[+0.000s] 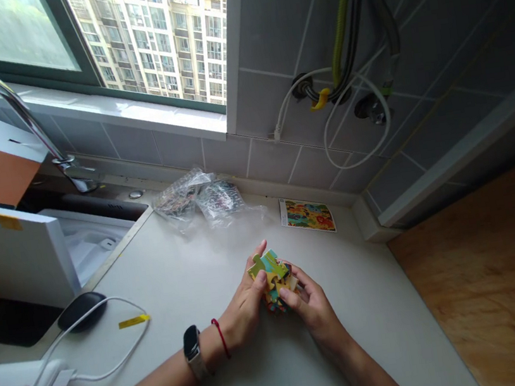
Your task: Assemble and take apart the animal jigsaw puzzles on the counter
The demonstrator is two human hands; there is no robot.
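Left hand (241, 305) and right hand (312, 305) are both partly closed, fingers curved around a small cluster of colourful jigsaw puzzle pieces (274, 283) held together at the middle of a white counter (187, 273). The left thumb presses on a green piece at the top; the right fingers grip the near side. Whether the cluster touches the counter cannot be told. Step in hand, as judged: turning and pressing pieces between both hands. The hold appears to call for steady two-handed pressure. Beyond lie a small printed picture card (307, 215) and clear plastic bags (196, 198) of printed contents near the wall.
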